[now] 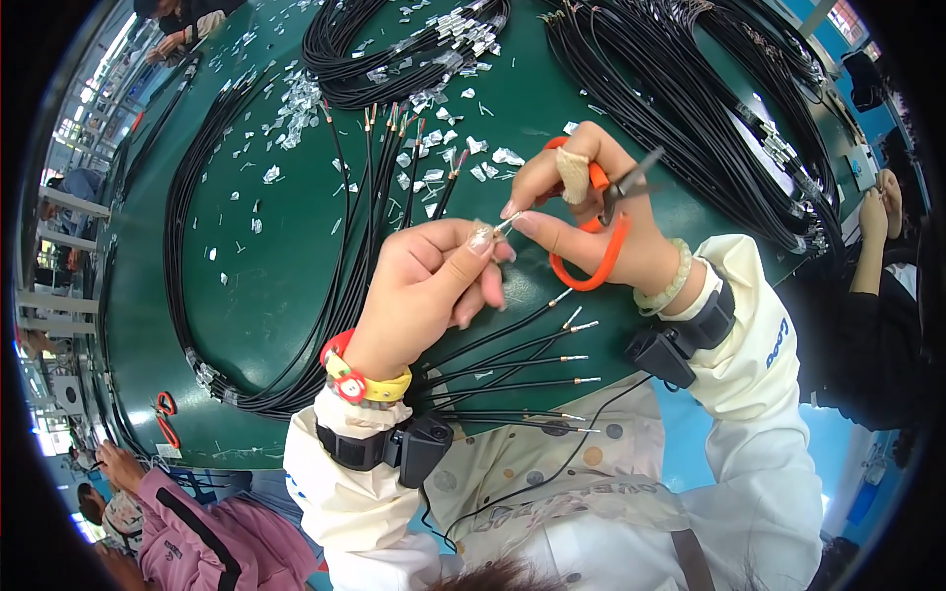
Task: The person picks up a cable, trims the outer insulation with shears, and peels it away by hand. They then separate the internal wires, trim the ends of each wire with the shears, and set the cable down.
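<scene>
My left hand (419, 281) is closed, its thumb and forefinger pinching a black cable near its end. Silvery strands at the cable end (506, 223) stick out past these fingertips. Thumb and forefinger of my right hand (591, 217) pinch the strands' tip. Orange-handled scissors (619, 236) hang around my right hand, the handle loops about its fingers and the blades pointing up and right. A tan cover wraps one right finger. Below my hands, several black cables with stripped, silvery ends (576, 358) fan out toward the table's near edge. Most of the held cable is hidden.
A coiled cable bundle (175, 246) curves over the green table (266, 325) at left. More bundles lie at the back (320, 59) and right (690, 108). Foil scraps (301, 98) are scattered about. Red-handled scissors (166, 419) lie at far left. Other people sit around the table.
</scene>
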`<state>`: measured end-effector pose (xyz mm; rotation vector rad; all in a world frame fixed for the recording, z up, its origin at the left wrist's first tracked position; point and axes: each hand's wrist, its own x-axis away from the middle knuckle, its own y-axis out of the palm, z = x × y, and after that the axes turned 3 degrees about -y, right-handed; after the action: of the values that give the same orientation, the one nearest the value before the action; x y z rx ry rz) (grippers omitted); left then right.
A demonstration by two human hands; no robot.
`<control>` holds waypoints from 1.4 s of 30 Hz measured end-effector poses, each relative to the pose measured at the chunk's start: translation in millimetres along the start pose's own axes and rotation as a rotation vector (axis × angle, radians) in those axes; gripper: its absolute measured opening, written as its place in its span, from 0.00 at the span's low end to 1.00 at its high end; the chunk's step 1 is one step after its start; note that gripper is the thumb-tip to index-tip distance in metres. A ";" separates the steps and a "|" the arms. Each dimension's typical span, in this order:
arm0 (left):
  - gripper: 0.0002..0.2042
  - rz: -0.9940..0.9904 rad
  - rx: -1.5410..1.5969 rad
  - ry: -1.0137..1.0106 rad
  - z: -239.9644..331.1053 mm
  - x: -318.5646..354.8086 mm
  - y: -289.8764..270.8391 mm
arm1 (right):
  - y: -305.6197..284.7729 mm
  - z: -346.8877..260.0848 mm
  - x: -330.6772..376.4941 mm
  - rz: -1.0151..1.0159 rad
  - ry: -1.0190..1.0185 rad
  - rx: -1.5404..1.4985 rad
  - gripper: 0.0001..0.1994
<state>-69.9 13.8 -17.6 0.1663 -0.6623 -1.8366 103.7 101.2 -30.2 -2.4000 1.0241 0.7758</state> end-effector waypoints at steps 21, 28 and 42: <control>0.11 0.118 -0.261 0.130 0.8 -4.8 11.1 | -18.6 3.8 0.1 -0.132 0.006 0.115 0.25; 0.10 0.060 -0.234 0.105 2.1 -3.0 15.9 | -19.2 -12.9 1.1 -0.498 0.233 0.427 0.31; 0.07 0.064 -0.649 0.150 -6.5 -20.2 32.0 | -38.9 -20.0 8.4 -0.619 0.294 0.447 0.31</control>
<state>-33.1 22.7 -10.7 -0.1452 0.0496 -1.8637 144.3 110.5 -14.4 -2.2580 0.4243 -0.0258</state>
